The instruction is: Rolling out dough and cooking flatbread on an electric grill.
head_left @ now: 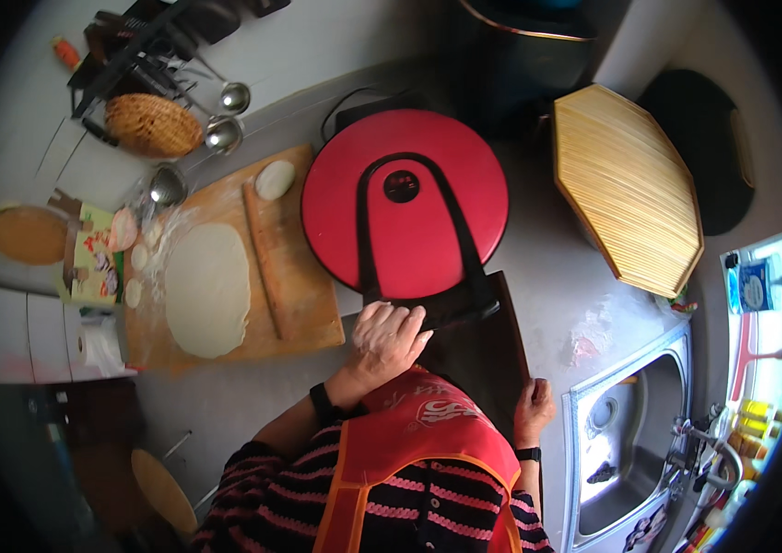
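Just beyond the left grip [385, 339] sits the griddle [414, 235].

Smooth satin-looking lid [414, 244], black plastic-looking handle [366, 230], matt wooden board [312, 286], shiny metal sink [644, 438]

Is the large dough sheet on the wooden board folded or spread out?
Spread out: the dough sheet lies flat on the wooden board, with its whole rounded outline visible.

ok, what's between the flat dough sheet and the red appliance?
Head view: a rolling pin and, by its far end, a pale disc, on the wooden board.
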